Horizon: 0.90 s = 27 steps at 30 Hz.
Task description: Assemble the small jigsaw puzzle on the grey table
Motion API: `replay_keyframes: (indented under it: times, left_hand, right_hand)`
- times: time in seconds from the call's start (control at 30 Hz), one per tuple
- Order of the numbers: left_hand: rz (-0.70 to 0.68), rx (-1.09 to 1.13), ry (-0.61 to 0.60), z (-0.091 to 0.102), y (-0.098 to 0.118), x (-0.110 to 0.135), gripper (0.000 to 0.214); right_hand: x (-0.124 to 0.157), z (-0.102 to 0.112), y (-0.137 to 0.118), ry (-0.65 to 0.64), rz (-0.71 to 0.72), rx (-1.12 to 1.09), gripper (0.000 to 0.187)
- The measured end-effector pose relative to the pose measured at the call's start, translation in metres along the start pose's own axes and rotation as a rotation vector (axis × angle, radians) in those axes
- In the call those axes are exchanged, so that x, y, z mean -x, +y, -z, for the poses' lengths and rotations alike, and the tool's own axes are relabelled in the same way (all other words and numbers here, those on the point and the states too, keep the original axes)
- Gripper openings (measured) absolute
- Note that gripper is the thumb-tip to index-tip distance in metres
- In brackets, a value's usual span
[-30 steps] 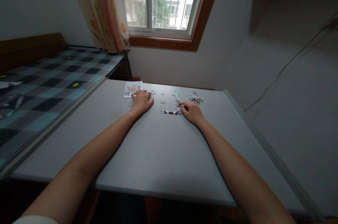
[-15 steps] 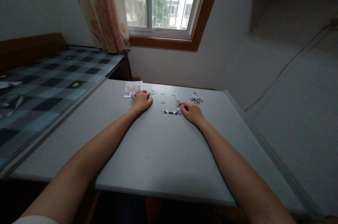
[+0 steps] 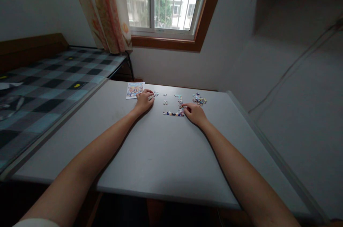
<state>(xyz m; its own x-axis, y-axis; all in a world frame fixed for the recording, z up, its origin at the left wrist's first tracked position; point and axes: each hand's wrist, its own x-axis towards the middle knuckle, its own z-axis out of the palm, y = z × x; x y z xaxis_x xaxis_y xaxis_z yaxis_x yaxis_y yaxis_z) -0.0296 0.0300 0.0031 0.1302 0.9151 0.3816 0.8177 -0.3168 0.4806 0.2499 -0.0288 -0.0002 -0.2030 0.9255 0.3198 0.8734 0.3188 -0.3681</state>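
My left hand (image 3: 145, 101) is at the right edge of a printed picture sheet (image 3: 133, 90), fingers drawn in around a small pale jigsaw piece (image 3: 150, 97). A few loose puzzle pieces (image 3: 156, 93) lie just beyond its fingertips. My right hand (image 3: 195, 113) rests with curled fingers, its fingertips against the right side of a partly joined jigsaw border (image 3: 173, 114). That border runs along the bottom and up the right side. Whatever the right fingertips may pinch is too small to make out.
A heap of mixed puzzle pieces (image 3: 199, 99) lies beyond my right hand. Single pieces (image 3: 165, 102) sit inside the border's corner. The white table (image 3: 160, 155) meets a bed with a checked cover (image 3: 53, 80) on the left. A window (image 3: 163, 2) is behind.
My left hand has shifted slightly right off the picture sheet, and its spread fingers have drawn together around a piece. My right hand looks unmoved.
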Motion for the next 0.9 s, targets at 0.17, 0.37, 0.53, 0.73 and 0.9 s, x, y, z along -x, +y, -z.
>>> replay_keyframes:
  times: [0.17,0.37,0.53,0.73,0.9]
  left_hand:
    - [-0.087,0.223,0.096,0.0013,-0.0005,-0.0021,0.021]
    - [-0.196,0.415,0.000,-0.0018,0.0029,-0.0008,0.011]
    - [-0.181,0.592,-0.101,-0.0039,0.0043,0.0021,0.029]
    - [-0.183,0.623,-0.184,-0.0028,0.0061,0.0031,0.030]
    - [-0.182,0.604,-0.182,-0.0046,0.0040,0.0022,0.024]
  right_hand:
    - [0.0003,-0.0012,0.0005,0.011,0.000,-0.008,0.029]
    - [0.0002,-0.0009,-0.0003,0.008,-0.008,-0.016,0.030]
    - [-0.0002,-0.0025,0.0018,0.007,-0.003,-0.009,0.031]
    - [0.0001,-0.0017,0.0005,0.011,-0.003,-0.011,0.031]
    - [0.0004,-0.0003,-0.0008,0.003,-0.013,-0.011,0.031]
